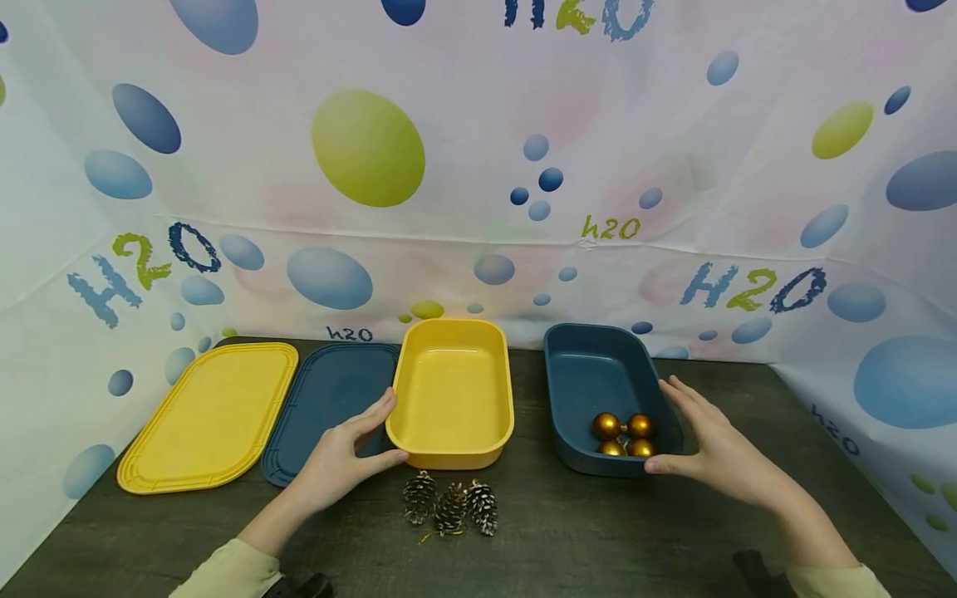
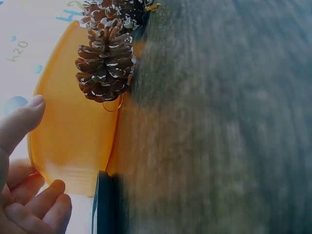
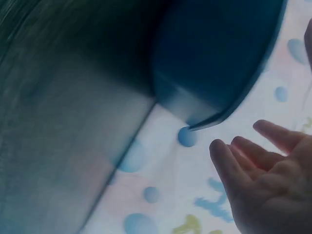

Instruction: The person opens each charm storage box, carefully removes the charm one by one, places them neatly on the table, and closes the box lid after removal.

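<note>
Where the dark worktop [image 1: 583,540] ends, behind the yellow box [image 1: 450,394], a white sheet [image 1: 463,124] hangs with blue and green dots and "H2O" on it. The yellow box is smooth, with round corners. Just left of it lies a flat blue lid [image 1: 344,378], and farther left a flat yellow lid [image 1: 213,419]. Three bumpy brown pine cones [image 1: 450,508] with white tips lie in front of it. Right of it sits a smooth blue box [image 1: 598,374] with four shiny gold balls [image 1: 640,426] inside. My left grip [image 1: 340,461] is loose and spread, touching the yellow box's left side. My right grip [image 1: 714,457], spread too, is beside the blue box; I cannot tell if it touches.
</note>
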`<state>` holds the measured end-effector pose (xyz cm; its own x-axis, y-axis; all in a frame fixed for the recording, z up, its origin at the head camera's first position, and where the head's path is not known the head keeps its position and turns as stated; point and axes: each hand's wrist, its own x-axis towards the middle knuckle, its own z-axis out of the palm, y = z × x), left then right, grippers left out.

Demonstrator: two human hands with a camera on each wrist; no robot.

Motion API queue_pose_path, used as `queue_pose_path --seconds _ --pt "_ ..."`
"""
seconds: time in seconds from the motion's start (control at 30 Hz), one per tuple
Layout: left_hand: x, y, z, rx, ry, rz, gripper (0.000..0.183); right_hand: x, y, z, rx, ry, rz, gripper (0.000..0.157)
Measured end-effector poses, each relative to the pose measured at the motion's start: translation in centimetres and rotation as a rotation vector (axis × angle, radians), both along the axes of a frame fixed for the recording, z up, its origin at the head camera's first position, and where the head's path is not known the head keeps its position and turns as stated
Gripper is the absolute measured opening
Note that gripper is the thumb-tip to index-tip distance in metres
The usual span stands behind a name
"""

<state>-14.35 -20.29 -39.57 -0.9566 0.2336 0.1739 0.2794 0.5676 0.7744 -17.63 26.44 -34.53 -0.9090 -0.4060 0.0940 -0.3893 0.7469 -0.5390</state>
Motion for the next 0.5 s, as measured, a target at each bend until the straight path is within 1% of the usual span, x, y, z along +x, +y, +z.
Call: queue_pose_path --seconds 0.2,0.5 --pt "0.0 0.0 0.0 -0.006 0.006 0.004 0.081 -0.7 0.8 -1.0 -0.021 -0.092 0.0 0.107" --pt "-0.1 0.0 -0.1 -0.018 0.012 0.007 0.08 -0.6 1.1 -2.2 -0.01 -0.152 -0.048 0.103"
